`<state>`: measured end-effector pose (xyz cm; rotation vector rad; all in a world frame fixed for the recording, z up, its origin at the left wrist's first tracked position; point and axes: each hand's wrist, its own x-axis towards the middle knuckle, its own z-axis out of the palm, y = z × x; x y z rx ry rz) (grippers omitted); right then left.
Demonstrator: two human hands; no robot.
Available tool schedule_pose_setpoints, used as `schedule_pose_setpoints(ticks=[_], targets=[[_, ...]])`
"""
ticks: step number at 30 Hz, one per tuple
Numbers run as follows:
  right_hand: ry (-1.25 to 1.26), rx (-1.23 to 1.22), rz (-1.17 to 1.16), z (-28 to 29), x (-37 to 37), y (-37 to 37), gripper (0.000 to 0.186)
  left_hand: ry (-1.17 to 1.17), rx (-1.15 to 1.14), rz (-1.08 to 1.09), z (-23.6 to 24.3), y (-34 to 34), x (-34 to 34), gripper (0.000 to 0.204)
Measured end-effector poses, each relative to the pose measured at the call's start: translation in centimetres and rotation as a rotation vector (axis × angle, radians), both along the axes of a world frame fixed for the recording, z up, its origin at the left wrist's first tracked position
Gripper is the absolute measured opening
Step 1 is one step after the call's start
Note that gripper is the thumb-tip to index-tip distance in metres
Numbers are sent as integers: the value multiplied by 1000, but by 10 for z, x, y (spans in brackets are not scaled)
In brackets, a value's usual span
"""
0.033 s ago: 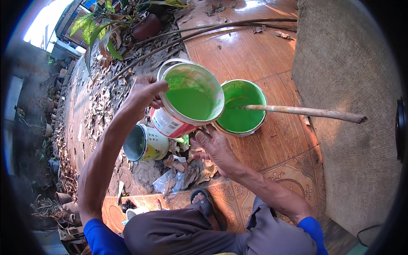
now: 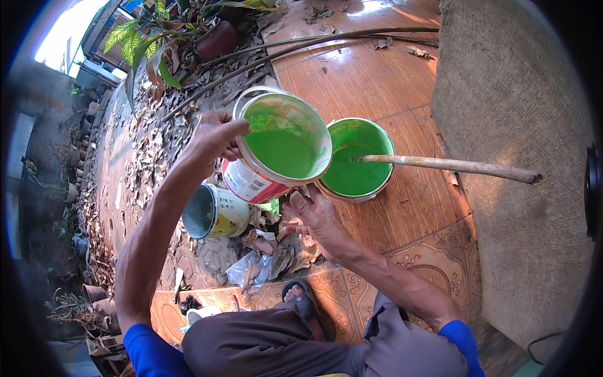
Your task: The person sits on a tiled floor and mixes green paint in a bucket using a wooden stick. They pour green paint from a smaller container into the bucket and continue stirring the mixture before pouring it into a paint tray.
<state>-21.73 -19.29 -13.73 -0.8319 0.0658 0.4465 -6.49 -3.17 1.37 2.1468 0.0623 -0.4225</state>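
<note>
My left hand (image 2: 217,139) grips the rim of a white paint bucket (image 2: 251,184), thumb over the edge, fingers partly hidden. The bucket is raised and tilted to the right, with green paint (image 2: 282,151) pooled inside. Just below its lower rim, my right hand (image 2: 320,226) is open with fingers apart; a fingertip reaches up to the bucket's side, and I cannot tell whether it bears any weight. Close to the tilted rim stands a second paint bucket (image 2: 384,141), upright, holding green paint. A wooden stick (image 2: 458,165) leans in it, its far end sticking out to the right.
An open bucket (image 2: 229,212) lies tipped behind my left forearm. Dry leaves and plastic scraps (image 2: 248,267) litter the ground. Woven sacking (image 2: 521,157) covers the right side. A long thin pole (image 2: 295,47) crosses the tiles near a potted plant (image 2: 217,43).
</note>
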Motion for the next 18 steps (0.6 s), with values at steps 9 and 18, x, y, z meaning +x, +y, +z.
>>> schedule_pose_setpoints(ticks=[9,18], targets=[[32,217,101,-3,3,1,95,12,48,-72,14,-25,-5,23],[19,223,15,-41,9,-7,94,23,-12,-107,15,-39,-11,30]])
